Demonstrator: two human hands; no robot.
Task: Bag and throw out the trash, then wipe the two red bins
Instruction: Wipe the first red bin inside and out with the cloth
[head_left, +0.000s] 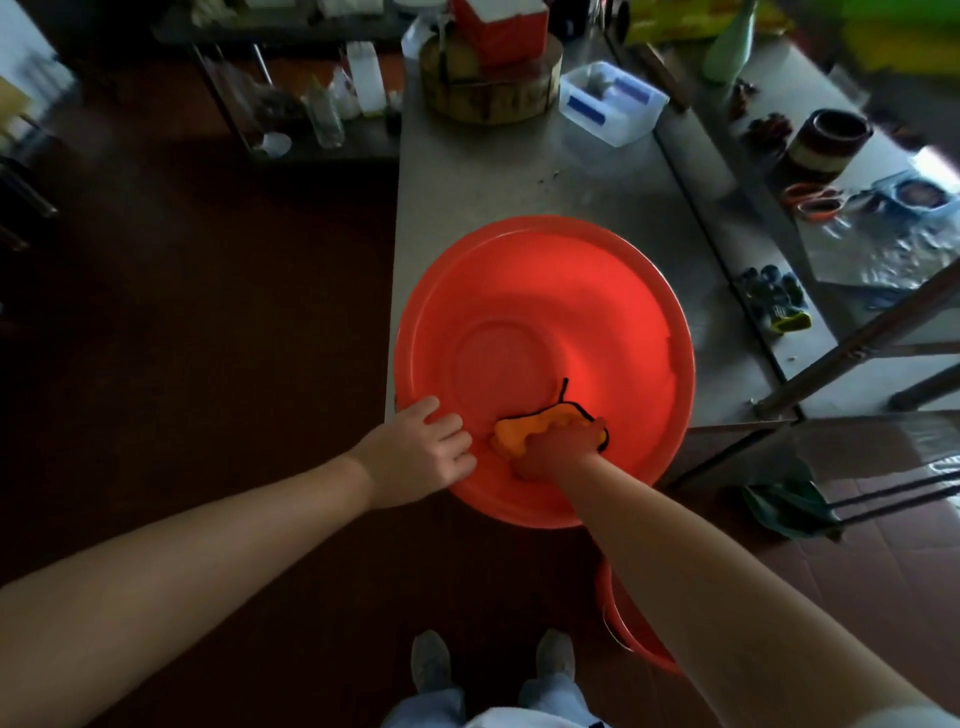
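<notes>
A dim kitchen workroom with a dark red tiled floor: one steel table (493, 176) runs away from the camera, and a neighbouring steel table (753, 171) stands just beside it along its right edge. Two red bins are in view. The large round red bin (545, 291) sits on the near left corner of the steel table, its rim hanging out past the near edge; the second red bin (641, 644) stands on the floor below, mostly hidden behind the person's right forearm. The left hand (421, 447) lies over the near-left rim of the red bin, fingers together and slightly bent against the inner wall. The right hand (556, 449) is down inside the bin near its near wall, fingers clamped on one orange cloth (524, 428) with black edging, which is pressed to the bin's floor. At the far end of the steel table stand one round wooden chopping block (491, 83) and, beside it towards the right edge, one clear plastic tub (613, 104). The neighbouring table carries one brown striped jar (831, 137), one pair of orange-handled scissors (813, 202) and dark gloves (776, 301) near its left edge. Two grey shoes (431, 660) show at the bottom of the view.
</notes>
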